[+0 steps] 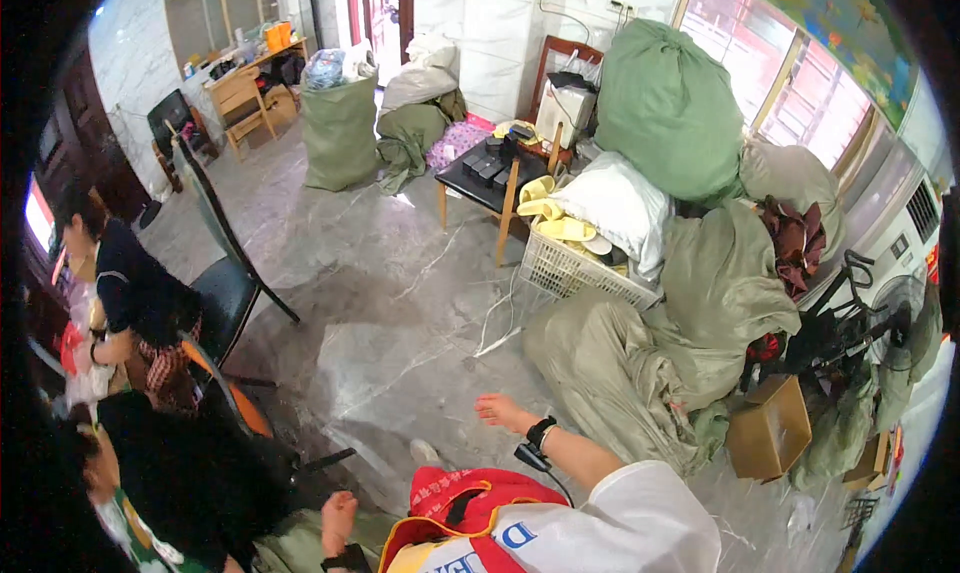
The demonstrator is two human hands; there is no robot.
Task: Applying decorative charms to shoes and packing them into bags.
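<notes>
My right hand (504,413) is held out over the floor with nothing in it, its fingers slightly bent but apart. A black band and a small dark device with a cord (533,455) sit at its wrist. Lower down, my left hand (340,519) is raised beside my body, its fingers loosely curled and nothing visible in them. A dark band circles that wrist too. The red apron (470,498) with yellow edging hangs on my front between the two arms. Neither hand touches any object. Nearest to my right hand lies a heap of grey-green cloth sacks (610,373).
Two people in dark clothes (150,283) work at the left, by black chairs (225,308). A white basket (580,268) with yellow slippers stands ahead, near a low black-topped chair (480,168). At right are a large green sack (670,108), a cardboard box (768,428) and a fan (895,308).
</notes>
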